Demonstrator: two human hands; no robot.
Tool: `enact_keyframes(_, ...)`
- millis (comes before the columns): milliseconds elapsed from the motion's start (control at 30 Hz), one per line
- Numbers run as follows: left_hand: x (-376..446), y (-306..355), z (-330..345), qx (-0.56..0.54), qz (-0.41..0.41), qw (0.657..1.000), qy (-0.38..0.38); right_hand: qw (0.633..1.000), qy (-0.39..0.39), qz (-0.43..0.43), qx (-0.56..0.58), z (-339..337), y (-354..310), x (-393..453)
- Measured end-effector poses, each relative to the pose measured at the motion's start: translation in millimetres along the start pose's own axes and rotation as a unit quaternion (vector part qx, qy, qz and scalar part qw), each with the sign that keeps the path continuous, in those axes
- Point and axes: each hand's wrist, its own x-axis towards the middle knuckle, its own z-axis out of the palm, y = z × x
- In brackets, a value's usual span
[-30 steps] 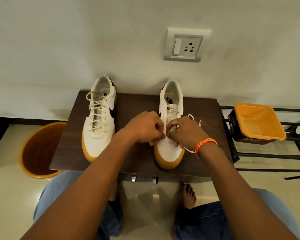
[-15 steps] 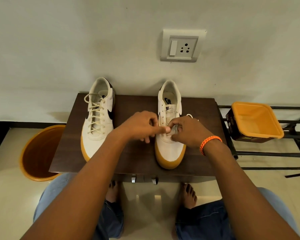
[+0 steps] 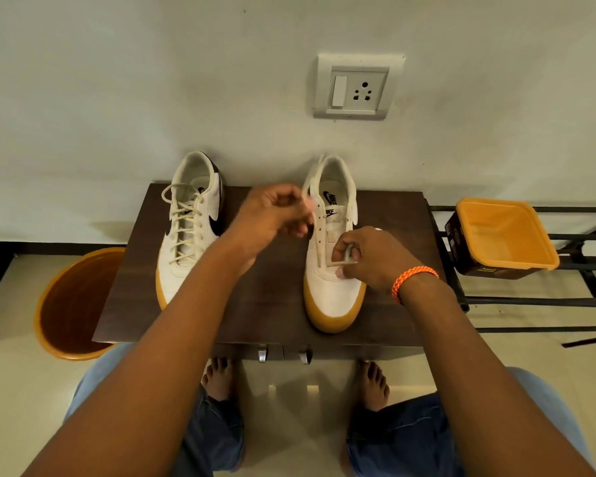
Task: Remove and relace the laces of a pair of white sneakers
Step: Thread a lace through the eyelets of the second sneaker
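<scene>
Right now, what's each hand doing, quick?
Left hand: pinching the blurred off-white shoelace, raised beside the right-side white gum-soled sneaker.
Right hand: fingers curled on that sneaker's lowest lace section.

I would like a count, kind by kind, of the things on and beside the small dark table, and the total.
White sneakers: 2, laced sneaker and unlaced sneaker
Loose laces: 1, lace pulled by the left hand
Orange containers: 2, tub and bucket
Total: 5
</scene>
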Motion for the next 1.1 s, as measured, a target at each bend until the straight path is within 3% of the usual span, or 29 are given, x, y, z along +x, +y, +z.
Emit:
enact_keyframes(67, 1, 2, 0, -0.056, 0.005, 0.998, 0.026, 1.000, 0.000, 0.001, -0.008, 1, 0, 0)
enact_keyframes(133, 0, 1, 3, -0.001, -0.035, 0.999, 0.018, 1.000, 0.006, -0.001, -0.025, 3, -1, 0)
enact_keyframes(200, -1, -4, 4, 0.148, -0.069, 0.986, -0.026, 0.999, 0.021, -0.008, -0.029, 4, 0, 0)
enact_keyframes(267, -1, -11, 6, 0.321, -0.082, 0.940, -0.086, 0.999, 0.041, -0.021, -0.019, 3, 0, 1)
enact_keyframes(333, -2, -16, 11, 0.401, -0.096, 0.903, -0.117, 0.998, 0.055, -0.027, -0.016, 1, 0, 1)
enact_keyframes(533, -1, -16, 16, 0.416, -0.049, 0.899, -0.125, 0.998, 0.053, -0.021, -0.007, 3, 1, 2)
enact_keyframes(667, 1, -15, 15, 0.402, -0.015, 0.913, -0.070, 0.999, 0.051, -0.011, -0.002, 5, 2, 3)
enact_keyframes(833, -1, -16, 11, 0.411, -0.060, 0.905, -0.095, 0.999, 0.052, -0.011, -0.001, 4, 2, 2)
enact_keyframes(1100, 0, -12, 15, 0.412, 0.002, 0.910, -0.038, 0.999, 0.049, -0.009, 0.000, 4, 1, 1)
